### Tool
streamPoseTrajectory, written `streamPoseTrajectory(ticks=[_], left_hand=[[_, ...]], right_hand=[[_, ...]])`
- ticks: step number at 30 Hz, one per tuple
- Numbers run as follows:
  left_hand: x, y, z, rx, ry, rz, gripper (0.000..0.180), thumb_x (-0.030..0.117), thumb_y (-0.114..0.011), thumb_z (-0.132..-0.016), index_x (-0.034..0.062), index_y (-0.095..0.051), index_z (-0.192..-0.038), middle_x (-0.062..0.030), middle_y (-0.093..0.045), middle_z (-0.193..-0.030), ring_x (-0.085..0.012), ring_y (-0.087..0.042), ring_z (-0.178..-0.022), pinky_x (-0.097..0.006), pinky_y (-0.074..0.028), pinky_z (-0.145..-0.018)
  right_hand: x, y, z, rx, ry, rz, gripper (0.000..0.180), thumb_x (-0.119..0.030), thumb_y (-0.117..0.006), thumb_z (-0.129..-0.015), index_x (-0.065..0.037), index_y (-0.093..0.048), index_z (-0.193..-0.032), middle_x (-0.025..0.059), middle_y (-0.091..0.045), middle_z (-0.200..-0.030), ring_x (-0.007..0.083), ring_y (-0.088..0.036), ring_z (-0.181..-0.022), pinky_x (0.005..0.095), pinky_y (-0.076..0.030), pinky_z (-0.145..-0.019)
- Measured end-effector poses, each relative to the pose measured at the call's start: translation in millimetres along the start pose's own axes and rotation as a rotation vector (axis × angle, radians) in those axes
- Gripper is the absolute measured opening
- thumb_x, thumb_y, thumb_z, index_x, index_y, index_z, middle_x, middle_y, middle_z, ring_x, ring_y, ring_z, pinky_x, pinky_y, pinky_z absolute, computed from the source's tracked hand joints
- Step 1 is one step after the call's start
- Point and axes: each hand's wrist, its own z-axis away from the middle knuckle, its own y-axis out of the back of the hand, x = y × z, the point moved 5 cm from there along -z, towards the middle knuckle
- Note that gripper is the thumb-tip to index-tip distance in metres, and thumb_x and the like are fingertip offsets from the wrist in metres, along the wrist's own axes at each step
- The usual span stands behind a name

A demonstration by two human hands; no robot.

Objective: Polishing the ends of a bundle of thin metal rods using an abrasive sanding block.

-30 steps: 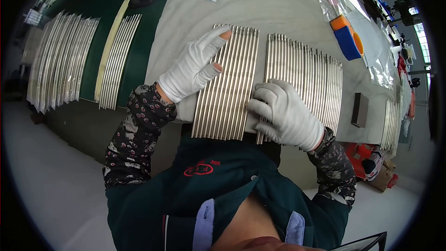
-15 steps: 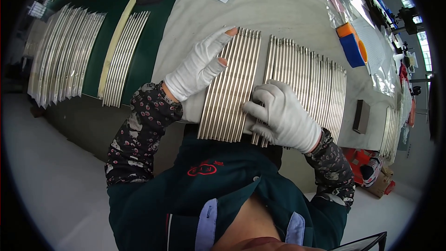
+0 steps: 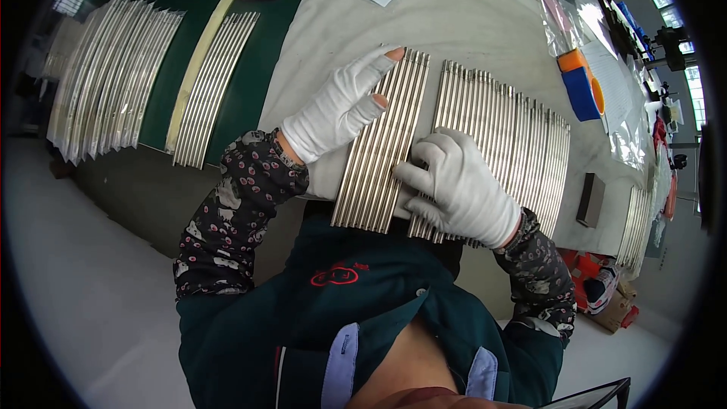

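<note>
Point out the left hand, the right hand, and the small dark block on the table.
left hand point(image 3: 333, 110), head view, on the back of the white glove.
right hand point(image 3: 462, 185), head view, on the back of the white glove.
dark block point(image 3: 590, 200), head view, on its upper face.

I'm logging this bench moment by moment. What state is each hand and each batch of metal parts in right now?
Left hand: white-gloved, fingertips bare, flat on the near batch.
Right hand: white-gloved, fingers curled over rod ends between the two batches.
Near batch of silver metal rods: lying side by side, overhanging the table edge.
Right batch of silver metal rods: laid in a row, ends uneven.
Curved silver strips on green mat: laid out, untouched.
</note>
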Motion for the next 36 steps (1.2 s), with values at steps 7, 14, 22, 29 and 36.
streamPoseTrajectory(ticks=[7, 14, 22, 29, 36], left_hand=[[5, -4, -1, -0.087, 0.075, 0.023, 0.073, 0.057, -0.033, -0.097, 0.0027, -0.030, -0.146, -0.0162, -0.038, -0.147, -0.0304, -0.037, -0.134, -0.036, -0.027, -0.111], [8, -9, -2, -0.086, 0.079, 0.037, 0.071, 0.055, -0.034, -0.097, 0.0043, -0.031, -0.146, -0.0159, -0.039, -0.146, -0.0308, -0.037, -0.134, -0.036, -0.029, -0.111], [7, -17, -3, -0.080, 0.050, 0.031, 0.067, 0.053, -0.034, -0.098, 0.0059, -0.031, -0.146, -0.0166, -0.039, -0.145, -0.0318, -0.038, -0.134, -0.037, -0.029, -0.110], [20, -20, -6, -0.064, 0.058, 0.066, 0.066, 0.052, -0.035, -0.098, 0.0064, -0.032, -0.146, -0.0158, -0.039, -0.145, -0.0310, -0.038, -0.134, -0.037, -0.030, -0.110], [19, -24, -7, -0.057, 0.076, 0.046, 0.065, 0.050, -0.037, -0.098, 0.0056, -0.032, -0.146, -0.0152, -0.040, -0.145, -0.0307, -0.040, -0.132, -0.036, -0.031, -0.108]], right_hand=[[-4, 6, -1, 0.115, 0.060, -0.014, 0.040, -0.026, -0.074, -0.064, -0.008, -0.060, -0.098, 0.0100, -0.056, -0.101, 0.0284, -0.054, -0.100, 0.0416, -0.041, -0.092], [-4, 2, -2, 0.072, 0.029, -0.013, 0.040, -0.027, -0.074, -0.067, -0.008, -0.060, -0.100, 0.0086, -0.055, -0.097, 0.0270, -0.055, -0.099, 0.0412, -0.041, -0.092], [-6, 3, -5, 0.096, 0.032, -0.006, 0.033, -0.026, -0.069, -0.073, -0.010, -0.060, -0.100, 0.0090, -0.056, -0.098, 0.0253, -0.055, -0.096, 0.0404, -0.041, -0.091], [-5, 3, -3, 0.156, 0.077, 0.003, 0.034, -0.027, -0.070, -0.074, -0.010, -0.060, -0.101, 0.0079, -0.054, -0.094, 0.0249, -0.054, -0.095, 0.0404, -0.040, -0.093], [-7, 3, -7, 0.158, 0.057, 0.018, 0.034, -0.026, -0.070, -0.072, -0.011, -0.061, -0.101, 0.0090, -0.054, -0.097, 0.0253, -0.052, -0.093, 0.0393, -0.041, -0.093]])
